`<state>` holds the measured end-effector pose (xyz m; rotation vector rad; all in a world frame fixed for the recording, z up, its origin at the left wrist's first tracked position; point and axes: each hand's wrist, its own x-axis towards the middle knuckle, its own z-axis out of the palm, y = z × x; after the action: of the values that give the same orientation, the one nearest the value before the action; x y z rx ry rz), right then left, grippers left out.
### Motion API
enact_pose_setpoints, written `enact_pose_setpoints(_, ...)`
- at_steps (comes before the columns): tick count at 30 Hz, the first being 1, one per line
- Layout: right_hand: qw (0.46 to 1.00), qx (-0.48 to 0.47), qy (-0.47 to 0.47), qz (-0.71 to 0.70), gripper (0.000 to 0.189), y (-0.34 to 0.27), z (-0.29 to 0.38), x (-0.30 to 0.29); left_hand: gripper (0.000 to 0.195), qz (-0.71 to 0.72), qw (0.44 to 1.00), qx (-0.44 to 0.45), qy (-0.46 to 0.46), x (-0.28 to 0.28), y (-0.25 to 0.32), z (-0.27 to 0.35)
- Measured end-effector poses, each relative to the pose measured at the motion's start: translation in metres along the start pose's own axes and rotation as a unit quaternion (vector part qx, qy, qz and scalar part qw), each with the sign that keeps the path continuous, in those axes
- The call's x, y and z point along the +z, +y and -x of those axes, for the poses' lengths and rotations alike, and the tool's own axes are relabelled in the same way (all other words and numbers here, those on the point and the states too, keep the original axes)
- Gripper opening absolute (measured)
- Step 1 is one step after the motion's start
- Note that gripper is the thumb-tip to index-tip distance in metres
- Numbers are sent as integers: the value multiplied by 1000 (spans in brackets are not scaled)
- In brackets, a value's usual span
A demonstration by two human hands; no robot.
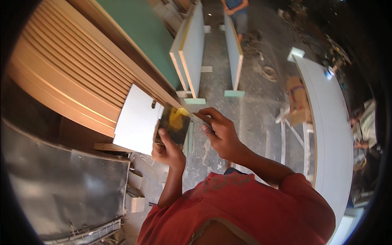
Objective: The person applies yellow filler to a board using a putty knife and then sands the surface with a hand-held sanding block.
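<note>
My left hand (pixel 168 150) grips a dark flat board (pixel 173 130) by its lower left edge, thumb on top. Yellow paste (pixel 176 118) is smeared on the board's upper part. To the right of it, my right hand (pixel 222 131) holds a thin flat tool (pixel 203 120), apparently a putty knife, its tip close to the board's upper right corner beside the paste. Part of the tool is hidden by my fingers. Just left of the board lies a white panel piece (pixel 137 119) with a dark oval cutout, against a stack of wooden boards (pixel 79 67).
Light-faced door panels (pixel 193 52) stand on edge ahead, with another panel (pixel 234 55) to their right. A long white panel (pixel 327 122) rests on trestles at right. A dark metal sheet (pixel 67 183) is at lower left. One person (pixel 239 12) stands ahead; another (pixel 367 125) is at far right.
</note>
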<state>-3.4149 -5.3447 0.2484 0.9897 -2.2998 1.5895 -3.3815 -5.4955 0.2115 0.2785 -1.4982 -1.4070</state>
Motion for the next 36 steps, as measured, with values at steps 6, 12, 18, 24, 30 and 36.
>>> enact_pose_setpoints(6, 993, -99, -56, -24, 39, 34, -64, -32, 29, -9, 995, 40, 90, 57, -3, -18)
enact_pose_setpoints(12, 984, -144, -88, -57, 41, 61, -90, -47, 31, -110, 979, 35, 167, 81, -9, -21)
enact_pose_setpoints(18, 979, -111, -141, -95, 36, 72, -114, -63, 33, -67, 978, 61, 186, 97, -17, -25)
enact_pose_setpoints(24, 982, -127, -115, -85, 36, 84, -125, -62, 34, -65, 982, 45, 171, 109, -25, -34)
enact_pose_setpoints(30, 976, -187, -107, -37, 46, 93, -130, -61, 32, 4, 987, -25, 158, 110, -31, -44)
enact_pose_setpoints(36, 903, -404, -98, 108, 60, 98, -161, -97, 36, 354, 815, -451, -88, 96, -29, -78)
